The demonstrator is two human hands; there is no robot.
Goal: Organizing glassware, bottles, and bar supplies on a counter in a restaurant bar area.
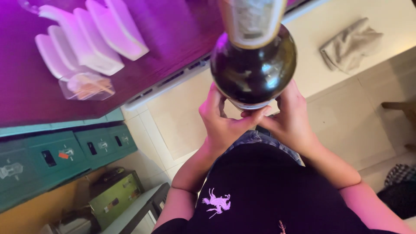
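A dark green glass bottle (253, 65) with a pale label fills the upper middle of the head view, its neck pointing up toward the camera. Both my hands grip its lower body. My left hand (223, 121) wraps the bottle's left side, with the thumb across the base. On the other side, my right hand (290, 117) cups the bottle, fingers pressed to the glass. My black shirt with a small white figure printed on it lies below the hands.
A dark countertop (173, 30) under purple light carries white napkin holders (93, 39) and a clear toothpick jar (86, 86). Teal drawers (60, 156) sit below it. A grey cloth (351, 43) lies on the beige tiled floor. A green box (115, 197) stands lower left.
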